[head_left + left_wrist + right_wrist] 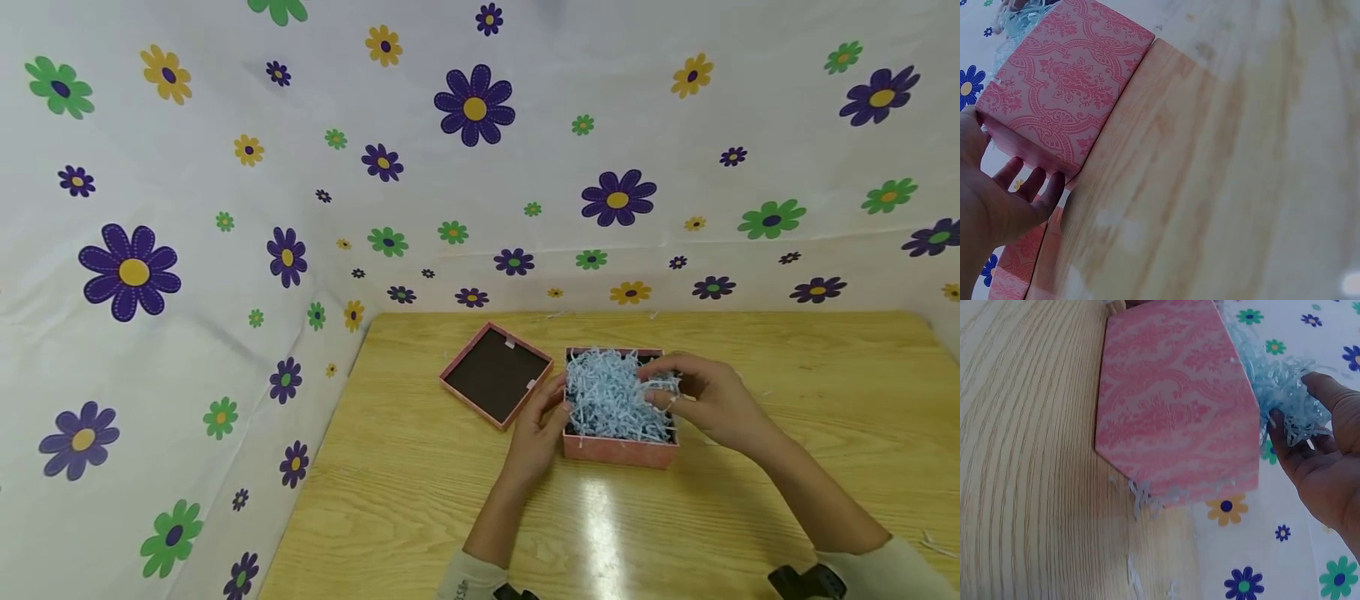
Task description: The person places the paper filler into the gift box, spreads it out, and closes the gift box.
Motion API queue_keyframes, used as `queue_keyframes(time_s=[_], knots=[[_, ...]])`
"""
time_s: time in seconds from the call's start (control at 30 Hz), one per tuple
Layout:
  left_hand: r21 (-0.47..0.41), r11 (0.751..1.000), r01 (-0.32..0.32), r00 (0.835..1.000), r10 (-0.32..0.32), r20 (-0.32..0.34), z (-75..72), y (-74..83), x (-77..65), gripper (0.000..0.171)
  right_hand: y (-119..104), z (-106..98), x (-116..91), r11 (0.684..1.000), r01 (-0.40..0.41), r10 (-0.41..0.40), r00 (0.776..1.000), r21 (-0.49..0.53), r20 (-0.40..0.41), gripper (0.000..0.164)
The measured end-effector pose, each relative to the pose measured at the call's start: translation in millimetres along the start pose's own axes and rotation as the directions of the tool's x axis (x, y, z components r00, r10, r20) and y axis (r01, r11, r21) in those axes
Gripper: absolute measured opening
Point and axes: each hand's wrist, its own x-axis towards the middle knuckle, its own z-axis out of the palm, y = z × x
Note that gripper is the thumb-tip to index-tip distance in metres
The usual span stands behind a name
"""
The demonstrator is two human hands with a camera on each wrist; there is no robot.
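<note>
A pink patterned box [619, 451] stands on the table, heaped with light blue shredded paper [611, 396]. My left hand [536, 429] rests against the box's left side, its fingers spread along the wall in the left wrist view. At the right rim, my right hand [708, 400] pinches a tuft of the shredded paper [1297, 403] between thumb and fingers. Left of the box lies its lid [495, 375], dark inside up, with pale tabs on its edges.
Loose paper shreds [1141, 497] lie on the wooden table [390, 483] by the box, and more are scattered at the right and far edges. A white flower-print cloth [525, 167] hangs behind the table and along its left side.
</note>
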Motion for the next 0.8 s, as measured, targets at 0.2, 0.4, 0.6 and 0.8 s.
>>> queue_keyframes(time_s=[0.2,0.4,0.6,0.8], knots=[[-0.011,1.000,-0.009,1.000,0.009,0.009,0.6,-0.7,0.7,0.046,1.1,19.3,13.0,0.995,0.037,-0.034,0.999,-0.096,0.039,0.045],[-0.001,1.000,0.014,1.000,-0.014,0.006,0.0,2.6,-1.6,0.046,2.8,35.6,22.8,0.965,0.012,0.028,0.989,-0.261,0.148,0.057],[0.010,1.000,0.006,1.000,-0.007,0.014,-0.2,4.9,-1.2,0.046,-1.2,46.6,28.7,0.898,0.001,0.132,0.953,-0.440,0.271,0.055],[-0.015,1.000,0.009,1.000,-0.009,0.015,0.9,4.1,-0.4,0.047,-4.6,49.9,30.9,0.839,0.034,0.186,0.920,-0.543,0.344,0.050]])
